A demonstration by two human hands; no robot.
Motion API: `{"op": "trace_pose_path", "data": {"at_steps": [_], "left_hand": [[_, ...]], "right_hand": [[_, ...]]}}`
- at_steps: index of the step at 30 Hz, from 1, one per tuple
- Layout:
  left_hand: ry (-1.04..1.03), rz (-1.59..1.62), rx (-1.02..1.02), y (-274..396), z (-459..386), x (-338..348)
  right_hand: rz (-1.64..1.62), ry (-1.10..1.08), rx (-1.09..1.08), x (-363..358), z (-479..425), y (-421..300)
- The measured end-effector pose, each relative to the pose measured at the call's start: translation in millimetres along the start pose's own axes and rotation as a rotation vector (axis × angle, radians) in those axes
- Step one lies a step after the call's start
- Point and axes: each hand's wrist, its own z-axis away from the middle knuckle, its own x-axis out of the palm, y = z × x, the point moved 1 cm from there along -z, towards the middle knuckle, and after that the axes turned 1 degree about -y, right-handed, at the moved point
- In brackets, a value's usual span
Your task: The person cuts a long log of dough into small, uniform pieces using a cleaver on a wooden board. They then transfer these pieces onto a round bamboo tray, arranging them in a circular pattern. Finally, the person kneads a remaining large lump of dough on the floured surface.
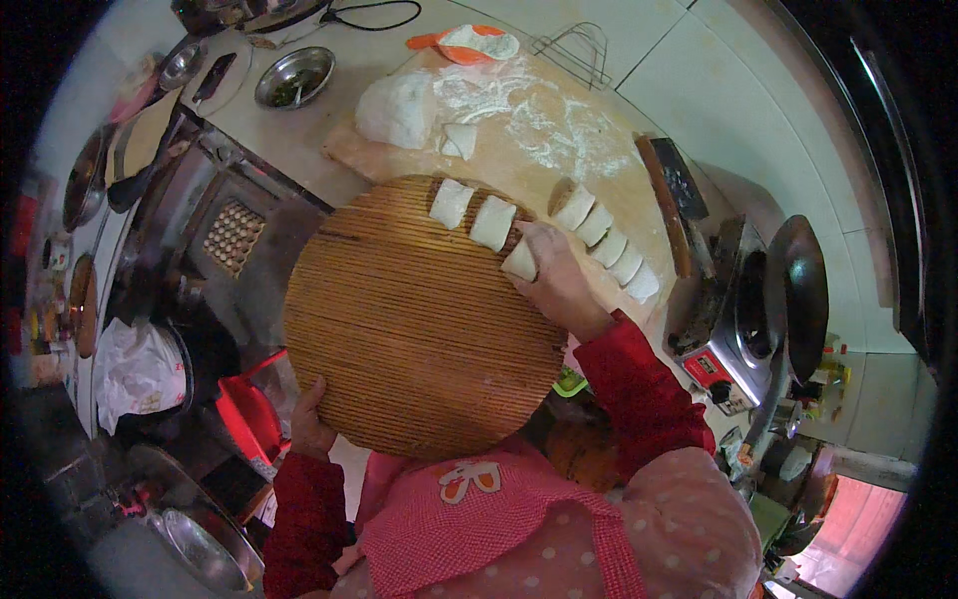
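My left hand (310, 423) grips the lower left rim of a round ridged wooden tray (419, 322). Over the tray's upper right edge, my right hand (550, 273) holds a piece of dough (520, 262) between thumb and fingers. Beside it on the tray lie two more pieces of dough, one white piece (492, 223) and another (452, 203) to its left. A row of several dough pieces (596, 224) rests on the floured wooden board (516, 157) behind. A large lump of dough (397, 111) and a small piece (458, 141) sit at the board's left.
An orange scoop of flour (479, 45) and a wire rack (576, 52) stand behind. A metal bowl with a spoon (295, 78) is at the back left. A rolling pin (663, 206), a cleaver (679, 178) and a gas stove (722, 374) are at right; a tray of eggs (233, 236) is at left.
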Motion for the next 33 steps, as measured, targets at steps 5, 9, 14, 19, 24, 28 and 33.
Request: {"op": "trace_pose_path", "data": {"at_steps": [5,9,14,19,24,28,33], "left_hand": [[0.013,-0.009,-0.023,1,-1,2],[0.009,0.044,-0.050,-4,-6,-13],[0.103,0.098,-0.144,-9,-11,-26],[0.122,0.136,-0.163,-15,-15,-43],[0.110,0.097,-0.151,-13,-13,-37],[0.023,0.048,-0.062,-6,-10,-21],[0.034,0.022,-0.062,-4,-8,-18]], "right_hand": [[-0.025,-0.018,0.057,4,4,7],[-0.021,-0.039,0.016,4,6,6],[0.005,-0.027,0.066,4,13,5],[0.027,-0.010,-0.011,-1,6,-1],[0.185,0.086,0.046,-59,-19,60],[0.250,-0.173,0.107,-43,-34,116],[-0.001,-0.234,0.048,-46,-58,93]]}}
